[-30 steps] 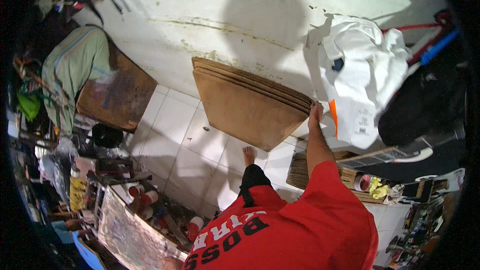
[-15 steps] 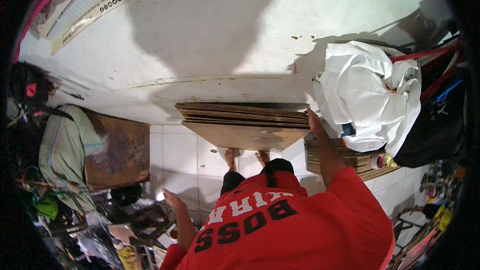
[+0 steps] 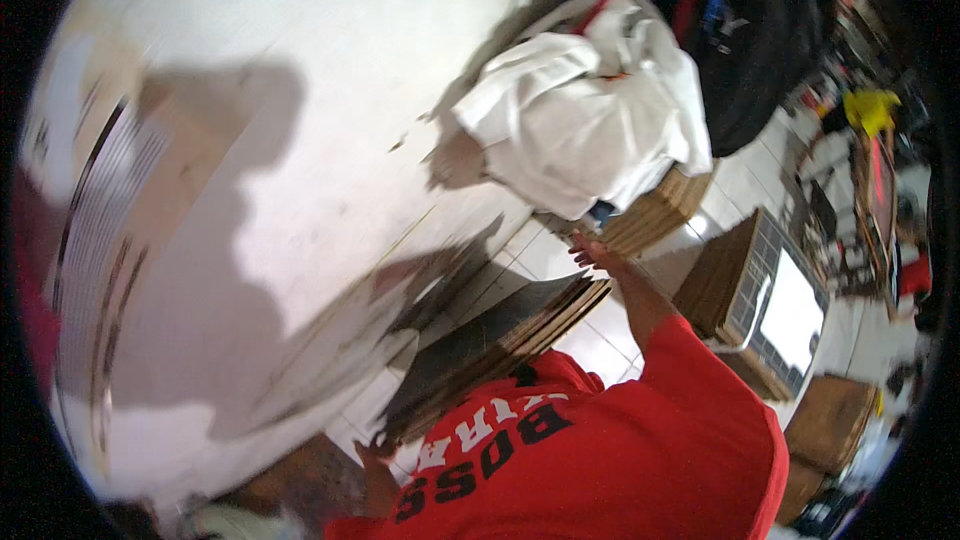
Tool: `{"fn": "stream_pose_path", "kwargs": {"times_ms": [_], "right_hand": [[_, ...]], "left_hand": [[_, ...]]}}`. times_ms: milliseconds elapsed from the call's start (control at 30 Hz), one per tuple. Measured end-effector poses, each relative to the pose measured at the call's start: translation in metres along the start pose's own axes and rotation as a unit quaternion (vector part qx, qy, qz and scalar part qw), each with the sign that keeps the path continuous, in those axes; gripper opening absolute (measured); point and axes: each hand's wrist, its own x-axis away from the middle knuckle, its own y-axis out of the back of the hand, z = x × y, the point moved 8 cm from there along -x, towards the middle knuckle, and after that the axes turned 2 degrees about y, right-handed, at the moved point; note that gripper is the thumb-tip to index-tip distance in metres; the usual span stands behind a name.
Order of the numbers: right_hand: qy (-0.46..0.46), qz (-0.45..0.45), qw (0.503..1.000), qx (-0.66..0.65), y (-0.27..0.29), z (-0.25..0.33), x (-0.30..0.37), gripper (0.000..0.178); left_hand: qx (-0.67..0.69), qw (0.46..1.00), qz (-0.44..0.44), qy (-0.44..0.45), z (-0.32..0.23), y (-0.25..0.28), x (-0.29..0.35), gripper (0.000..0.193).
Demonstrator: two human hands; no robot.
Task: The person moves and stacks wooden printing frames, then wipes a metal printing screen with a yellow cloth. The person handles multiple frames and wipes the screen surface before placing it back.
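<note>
White wall [image 3: 380, 60] filling left side. Red shirt [image 3: 640, 440] covering bottom middle. Crumpled white cloth [image 3: 580, 130] sitting by wall. Thin boards [image 3: 470, 340] standing in bunch between wall and shirt, dark side facing wall. Brown pile [image 3: 715, 275] with dark top sitting right of boards. Right hand [image 3: 592, 253] hovering just beside boards' far corner, fingers spreading, grip holding nothing. Left hand [image 3: 376, 450] reaching by boards' near end; blur hiding grip, cannot tell if holding.
</note>
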Motion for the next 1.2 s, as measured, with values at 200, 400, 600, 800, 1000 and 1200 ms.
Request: {"fn": "stream_pose_path", "kwargs": {"times_ms": [200,400,600,800,1000,1200], "right_hand": [[-0.02,-0.126,0.991,0.027,0.015,-0.047,0.001,0.098],[-0.195,0.03,0.98,0.003,-0.033,-0.034,0.045,0.099],[-0.135,0.11,0.961,0.216,-0.045,-0.052,0.041,0.032],[0.09,-0.063,0.97,-0.217,-0.036,-0.105,0.06,0.023],[-0.135,0.019,0.981,0.135,-0.036,-0.191,0.046,0.032],[-0.078,0.091,0.984,0.133,0.021,-0.244,0.026,0.042]], "left_hand": [[-0.119,0.992,-0.02,0.043,-0.004,-0.033,-0.036,0.078],[-0.237,0.969,-0.027,0.057,0.0,-0.065,-0.043,0.073],[-0.366,0.927,-0.028,0.074,0.005,-0.093,-0.041,0.068],[-0.564,0.822,-0.013,0.08,0.019,-0.131,-0.02,0.062],[-0.749,0.658,0.015,0.075,0.056,-0.169,0.024,0.057],[-0.838,0.543,0.03,0.052,0.16,-0.201,0.074,0.053]]}}
